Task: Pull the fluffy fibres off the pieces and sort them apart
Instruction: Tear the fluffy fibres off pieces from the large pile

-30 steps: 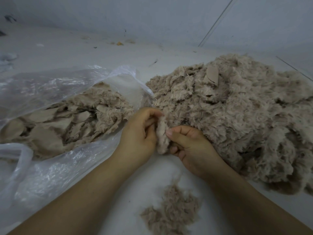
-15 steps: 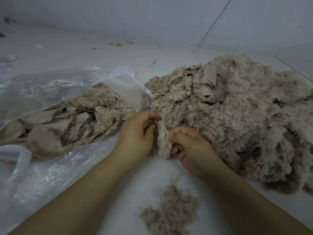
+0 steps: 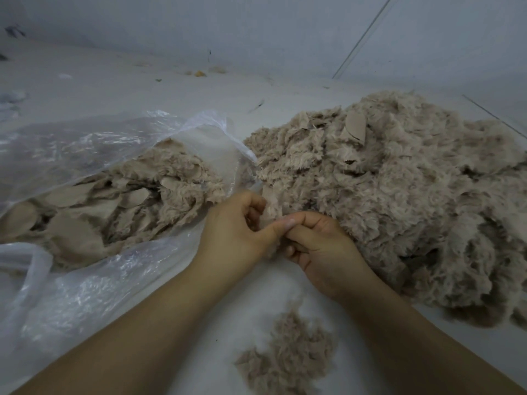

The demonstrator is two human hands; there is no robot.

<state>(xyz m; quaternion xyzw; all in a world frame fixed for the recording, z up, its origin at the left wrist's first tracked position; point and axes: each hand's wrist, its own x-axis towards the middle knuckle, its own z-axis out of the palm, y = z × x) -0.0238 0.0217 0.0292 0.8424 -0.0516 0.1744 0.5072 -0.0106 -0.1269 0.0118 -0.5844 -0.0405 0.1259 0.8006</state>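
Since a second ago the left hand [image 3: 233,229] is stretching its thumb rightward across the right hand's [image 3: 322,252] knuckles, and the hands are sitting closer together. Both are pinching one small fluffy piece [image 3: 271,206] between them, fingers curled round it; it is peeking out above and below the thumbs. It is beige, shaggy and mostly hidden. The big pile [image 3: 399,195] is lying just right of it, the plastic bag [image 3: 85,155] of pieces left, the pulled fibres [image 3: 288,354] nearer.

Beige fluffy piece [image 3: 269,212] pinched between hands, frame centre; big fluffy heap [image 3: 399,195] right; loose fibre tuft [image 3: 288,357] bottom centre.
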